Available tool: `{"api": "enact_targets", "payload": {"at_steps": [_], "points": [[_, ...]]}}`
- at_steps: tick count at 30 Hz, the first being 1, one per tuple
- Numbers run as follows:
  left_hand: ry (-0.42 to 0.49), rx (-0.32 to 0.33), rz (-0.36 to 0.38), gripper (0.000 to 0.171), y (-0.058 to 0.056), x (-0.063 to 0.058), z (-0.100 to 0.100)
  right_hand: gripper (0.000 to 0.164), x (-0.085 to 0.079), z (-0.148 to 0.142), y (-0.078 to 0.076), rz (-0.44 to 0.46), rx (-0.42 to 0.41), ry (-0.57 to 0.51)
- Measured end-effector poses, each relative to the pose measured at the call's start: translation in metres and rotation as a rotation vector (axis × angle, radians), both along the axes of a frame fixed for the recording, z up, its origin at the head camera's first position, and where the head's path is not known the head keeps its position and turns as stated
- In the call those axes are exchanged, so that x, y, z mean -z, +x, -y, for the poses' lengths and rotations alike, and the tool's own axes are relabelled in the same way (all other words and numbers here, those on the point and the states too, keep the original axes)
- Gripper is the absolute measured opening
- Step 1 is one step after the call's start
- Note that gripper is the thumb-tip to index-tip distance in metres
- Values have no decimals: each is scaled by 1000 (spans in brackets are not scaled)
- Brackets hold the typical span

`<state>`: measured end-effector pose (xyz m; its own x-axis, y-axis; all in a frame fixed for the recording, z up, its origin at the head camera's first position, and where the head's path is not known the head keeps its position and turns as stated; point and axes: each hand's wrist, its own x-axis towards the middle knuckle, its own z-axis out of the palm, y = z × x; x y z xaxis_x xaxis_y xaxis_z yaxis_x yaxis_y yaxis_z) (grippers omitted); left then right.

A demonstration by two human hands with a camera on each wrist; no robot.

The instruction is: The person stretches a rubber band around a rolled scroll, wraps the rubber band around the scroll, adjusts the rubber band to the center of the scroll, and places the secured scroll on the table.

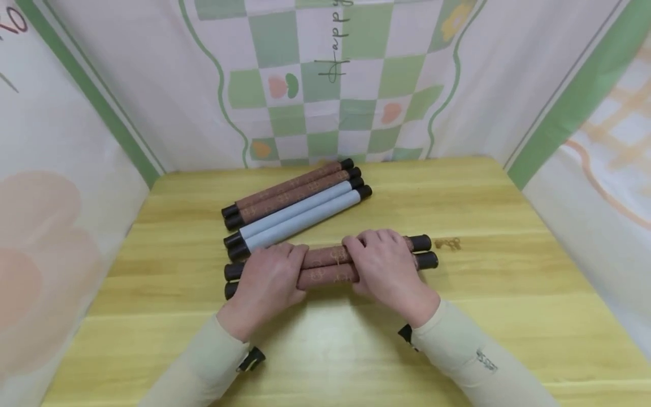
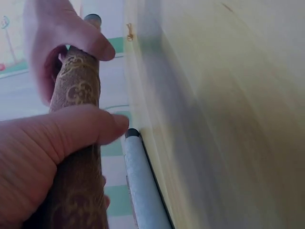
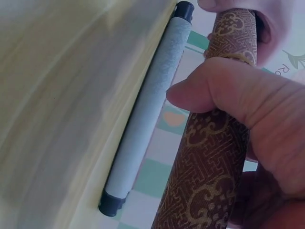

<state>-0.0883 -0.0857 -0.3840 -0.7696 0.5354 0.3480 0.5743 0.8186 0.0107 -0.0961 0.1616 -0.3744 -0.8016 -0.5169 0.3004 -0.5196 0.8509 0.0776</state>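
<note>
Two brown scrolls with gold patterning and black end knobs lie side by side under both hands, the far scroll (image 1: 325, 256) and the near scroll (image 1: 328, 276). My left hand (image 1: 272, 277) grips the pair toward the left end, thumb along the near side. Farther right, my right hand (image 1: 383, 268) grips the same pair, its fingers over the top. Up close in the right wrist view, the brown scroll (image 3: 205, 162) has a thin tan band (image 3: 233, 58) round it. The left wrist view shows both thumbs curled over the brown scroll (image 2: 78, 90).
Behind the hands, two light blue scrolls (image 1: 305, 217) and two brown scrolls (image 1: 290, 191) lie slantwise in a row on the wooden table (image 1: 508, 316). Small tan loops (image 1: 448, 244) lie right of the held pair. A patterned cloth (image 1: 325, 68) hangs behind the table.
</note>
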Motion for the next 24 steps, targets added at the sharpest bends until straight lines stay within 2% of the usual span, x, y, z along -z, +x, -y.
{"api": "enact_targets", "payload": {"at_steps": [3,6,8,11,16,19,24], "points": [[-32,5,74,70,-1,-3,7,64,-1,-1,-3,0,-9,8],[-58,-3,116,76,-5,-7,16,65,-4,-2,-8,12,-5,4],[-64,0,110,78,-7,-9,22,66,-5,-2,-10,25,1,-4],[-43,37,74,77,-10,-10,30,68,-5,0,-12,32,-7,-22],[-10,57,13,73,-13,-11,41,83,-6,3,-13,-6,-32,-74],[13,15,19,71,-15,-14,50,94,-8,4,-14,-30,-30,-124],[82,-122,60,73,-20,-23,69,98,-12,1,-13,-44,9,-208]]}}
